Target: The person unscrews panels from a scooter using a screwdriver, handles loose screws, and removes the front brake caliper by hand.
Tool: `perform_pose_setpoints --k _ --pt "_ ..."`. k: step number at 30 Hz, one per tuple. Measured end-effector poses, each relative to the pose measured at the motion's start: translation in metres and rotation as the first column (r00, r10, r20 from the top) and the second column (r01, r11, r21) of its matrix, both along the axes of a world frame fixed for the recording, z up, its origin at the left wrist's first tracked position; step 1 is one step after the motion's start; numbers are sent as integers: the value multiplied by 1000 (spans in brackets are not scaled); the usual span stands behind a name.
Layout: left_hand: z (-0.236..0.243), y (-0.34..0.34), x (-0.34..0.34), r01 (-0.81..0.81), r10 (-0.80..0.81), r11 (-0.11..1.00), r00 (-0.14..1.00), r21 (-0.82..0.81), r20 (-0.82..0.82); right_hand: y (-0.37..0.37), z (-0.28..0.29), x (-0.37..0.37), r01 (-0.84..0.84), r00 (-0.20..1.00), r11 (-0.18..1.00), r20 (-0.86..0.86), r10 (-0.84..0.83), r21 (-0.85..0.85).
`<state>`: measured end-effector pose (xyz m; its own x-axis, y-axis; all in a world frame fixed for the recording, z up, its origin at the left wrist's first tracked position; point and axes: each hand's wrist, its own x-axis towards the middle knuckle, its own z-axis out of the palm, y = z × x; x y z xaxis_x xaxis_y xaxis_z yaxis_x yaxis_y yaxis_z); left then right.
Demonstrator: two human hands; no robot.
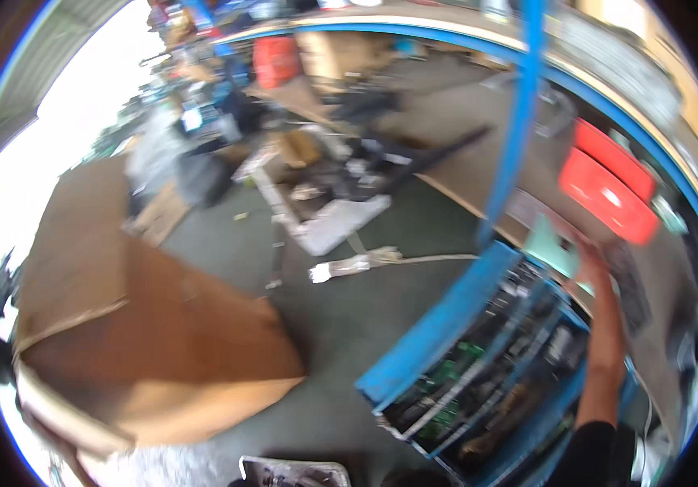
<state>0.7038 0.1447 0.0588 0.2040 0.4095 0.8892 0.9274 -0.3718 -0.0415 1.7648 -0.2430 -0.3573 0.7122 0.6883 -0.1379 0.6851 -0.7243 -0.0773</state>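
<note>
My right forearm comes up from the lower right, and my right hand (590, 258) is at the edge of the brown shelf board, just past the far end of an open blue metal toolbox (438, 329). Its fingers are closed on a pale green flat piece (550, 247), blurred by motion, which could be plastic. Small dark tools and some green parts fill the toolbox's trays, too smeared to name. My left hand does not show.
A large open cardboard box (203, 333) stands at the left. A white power strip (341, 268) with its cable lies on the dark floor. A blue shelf post (519, 122) rises beside red plastic bins (609, 191). Scrap and a white frame (345, 226) lie farther back. A metal tray (296, 471) is at the bottom.
</note>
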Motion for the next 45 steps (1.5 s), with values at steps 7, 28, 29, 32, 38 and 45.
perform_pose_setpoints --k 7,28,29,32,38,45 --pt "-6 -39 154 -179 179 977 984 113 11 -2 -16 -46 191 936 972 273 -222 136" --pt "28 -378 -57 137 396 51 906 -989 146 59 543 -716 -853 99 517 -948 303 77" --pt "21 -421 -102 174 514 -124 854 -977 87 54 543 -745 -845 122 531 -945 304 62" --pt "-4 -595 -223 269 603 -491 791 -829 -100 18 588 -861 -672 -410 740 -840 -355 15" --pt "25 -866 -296 560 977 -186 196 -807 -89 -30 710 -1162 -508 -807 861 -358 -469 18" --pt "12 -978 -310 612 877 99 -427 -785 -222 -48 741 -1373 -699 -665 691 -522 -534 184"
